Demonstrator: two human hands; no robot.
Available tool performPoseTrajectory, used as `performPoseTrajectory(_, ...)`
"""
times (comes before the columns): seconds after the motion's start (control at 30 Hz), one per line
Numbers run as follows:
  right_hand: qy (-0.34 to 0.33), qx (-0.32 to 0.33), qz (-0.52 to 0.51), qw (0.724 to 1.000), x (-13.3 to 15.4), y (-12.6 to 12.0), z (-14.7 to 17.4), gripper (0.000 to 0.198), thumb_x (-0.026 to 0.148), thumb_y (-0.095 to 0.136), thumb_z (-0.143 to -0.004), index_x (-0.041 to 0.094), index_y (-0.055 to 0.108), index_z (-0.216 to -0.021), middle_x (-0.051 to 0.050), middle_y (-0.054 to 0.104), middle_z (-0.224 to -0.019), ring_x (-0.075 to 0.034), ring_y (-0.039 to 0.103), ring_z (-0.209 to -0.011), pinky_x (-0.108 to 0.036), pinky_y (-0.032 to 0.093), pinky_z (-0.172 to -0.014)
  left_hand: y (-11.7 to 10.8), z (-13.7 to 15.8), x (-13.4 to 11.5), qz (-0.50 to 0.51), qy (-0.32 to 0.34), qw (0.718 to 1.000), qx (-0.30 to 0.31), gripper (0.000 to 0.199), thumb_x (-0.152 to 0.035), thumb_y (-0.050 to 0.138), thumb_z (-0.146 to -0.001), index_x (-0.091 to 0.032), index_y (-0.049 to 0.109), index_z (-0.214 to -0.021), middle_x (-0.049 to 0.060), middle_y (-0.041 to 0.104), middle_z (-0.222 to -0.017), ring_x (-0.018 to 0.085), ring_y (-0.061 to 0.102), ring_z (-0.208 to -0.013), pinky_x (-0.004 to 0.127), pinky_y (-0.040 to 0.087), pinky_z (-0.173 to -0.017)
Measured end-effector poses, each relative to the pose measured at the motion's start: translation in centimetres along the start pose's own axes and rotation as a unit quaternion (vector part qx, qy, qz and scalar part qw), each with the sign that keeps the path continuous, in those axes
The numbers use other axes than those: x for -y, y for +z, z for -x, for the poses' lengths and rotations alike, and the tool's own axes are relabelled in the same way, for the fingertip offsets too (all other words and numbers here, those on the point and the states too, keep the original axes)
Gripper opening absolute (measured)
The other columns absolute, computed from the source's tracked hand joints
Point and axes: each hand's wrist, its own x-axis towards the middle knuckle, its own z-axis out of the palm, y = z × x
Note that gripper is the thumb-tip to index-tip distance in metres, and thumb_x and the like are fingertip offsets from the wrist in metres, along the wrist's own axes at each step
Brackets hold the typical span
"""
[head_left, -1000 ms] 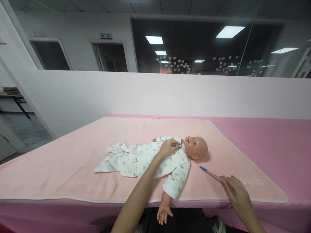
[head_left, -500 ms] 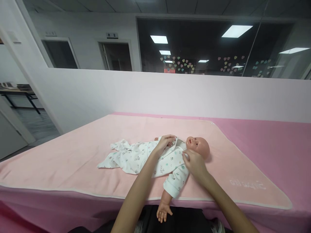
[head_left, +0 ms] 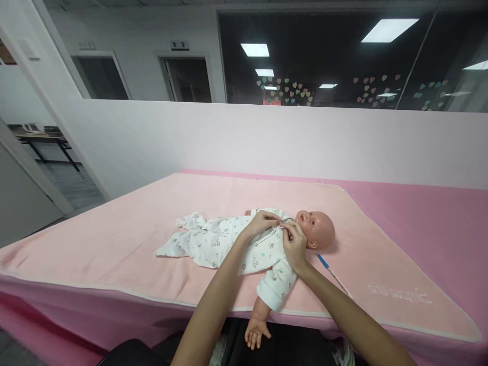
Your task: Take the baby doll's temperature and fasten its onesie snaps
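Observation:
A baby doll (head_left: 322, 229) lies on its back, its head to the right, dressed in a white printed romper (head_left: 217, 239). Both of my hands meet at the romper's neckline, just below the doll's chin. My left hand (head_left: 264, 222) comes from the left with its fingertips pinched on the collar. From the right, my right hand (head_left: 294, 246) pinches the collar edge beside them. The doll's near arm points toward me, its bare hand (head_left: 257, 331) hanging over the table edge. Exactly how the cloth sits between my fingertips is hidden.
A thin white stick with a blue end, resembling a thermometer (head_left: 323, 261), lies right of my right wrist. Under the doll is a peach blanket (head_left: 125, 229) over a pink cover (head_left: 438, 218). A white wall (head_left: 267, 142) with glass above stands behind.
My right hand has moved left and up to the collar, and my left hand has shifted right to meet it. The blue-ended stick now shows beside my right forearm.

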Motion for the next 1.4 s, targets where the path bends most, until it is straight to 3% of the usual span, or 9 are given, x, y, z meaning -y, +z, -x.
performPoseTrajectory(0.17, 0.018, 0.012, 0.004, 1.0, 0.0, 0.1, -0.5, 0.024, 0.02, 0.038, -0.084, 0.019, 0.062, -0.086, -0.007, 0.061, -0.086, -0.017, 0.057, -0.078, -0.029, 0.048, -0.069, 0.1, 0.2, 0.2, 0.006, 0.023, 1.0, 0.02, 0.025, -0.03, 0.066, -0.062, -0.011, 0.072, -0.078, 0.007, 0.068, -0.072, 0.016, 0.057, -0.067, 0.024, 0.042, -0.061)
performPoseTrajectory(0.5, 0.011, 0.033, 0.009, 0.999, -0.2, 0.0, -0.7, 0.02, 0.021, 0.04, -0.085, 0.019, 0.06, -0.089, -0.006, 0.061, -0.09, -0.017, 0.057, -0.086, -0.028, 0.046, -0.078, -0.2, 0.2, 0.4, 0.011, 0.011, 1.0, 0.01, 0.025, -0.029, 0.065, -0.065, -0.009, 0.07, -0.081, 0.003, 0.061, -0.057, 0.007, 0.044, -0.047, 0.019, 0.03, -0.045)
performPoseTrajectory(0.67, -0.014, 0.03, -0.002, 0.999, -0.5, 0.0, -0.8, 0.021, 0.019, 0.04, -0.085, 0.017, 0.06, -0.091, -0.007, 0.062, -0.092, -0.016, 0.057, -0.086, -0.027, 0.046, -0.079, -0.5, 0.4, 0.7, 0.04, 0.039, 0.998, 0.035, 0.037, -0.033, 0.07, -0.062, -0.01, 0.068, -0.091, 0.006, 0.066, -0.071, 0.01, 0.053, -0.057, 0.021, 0.039, -0.053)
performPoseTrajectory(0.77, -0.025, 0.016, -0.005, 1.0, -0.8, 0.1, -0.7, 0.02, 0.018, 0.043, -0.082, 0.017, 0.061, -0.09, -0.006, 0.061, -0.088, -0.015, 0.057, -0.078, -0.025, 0.047, -0.07, -0.5, 0.5, 0.8, 0.022, 0.04, 0.997, 0.057, 0.046, -0.03, 0.074, -0.057, -0.01, 0.065, -0.098, 0.008, 0.068, -0.078, 0.013, 0.058, -0.064, 0.022, 0.043, -0.057)
performPoseTrajectory(0.97, -0.028, 0.0, 0.01, 1.0, -1.1, 0.6, -0.5, 0.021, 0.016, 0.046, -0.075, 0.017, 0.062, -0.09, -0.002, 0.06, -0.077, -0.01, 0.047, -0.052, -0.024, 0.044, -0.058, -0.2, 0.3, 1.1, 0.001, 0.051, 0.999, 0.013, 0.029, -0.022, 0.068, -0.062, -0.012, 0.067, -0.089, 0.005, 0.067, -0.075, 0.014, 0.06, -0.069, 0.023, 0.046, -0.063)
performPoseTrajectory(1.27, -0.002, -0.008, -0.006, 1.0, -0.8, 0.5, -0.3, 0.02, 0.016, 0.047, -0.074, 0.016, 0.059, -0.09, 0.004, 0.052, -0.056, -0.01, 0.044, -0.045, -0.022, 0.041, -0.052, -0.1, 0.2, 1.6, -0.031, 0.089, 0.996, 0.004, 0.022, -0.018, 0.06, -0.067, -0.012, 0.067, -0.088, 0.006, 0.068, -0.079, 0.015, 0.061, -0.074, 0.025, 0.047, -0.068)
performPoseTrajectory(1.4, -0.002, -0.016, -0.022, 1.0, -0.6, 0.4, -0.3, 0.016, 0.017, 0.045, -0.078, 0.017, 0.06, -0.085, 0.002, 0.056, -0.058, -0.009, 0.045, -0.045, -0.022, 0.04, -0.051, -0.1, 0.1, 1.7, -0.048, 0.086, 0.995, 0.007, 0.022, -0.021, 0.061, -0.068, -0.013, 0.067, -0.087, 0.006, 0.067, -0.082, 0.015, 0.06, -0.075, 0.025, 0.046, -0.067)
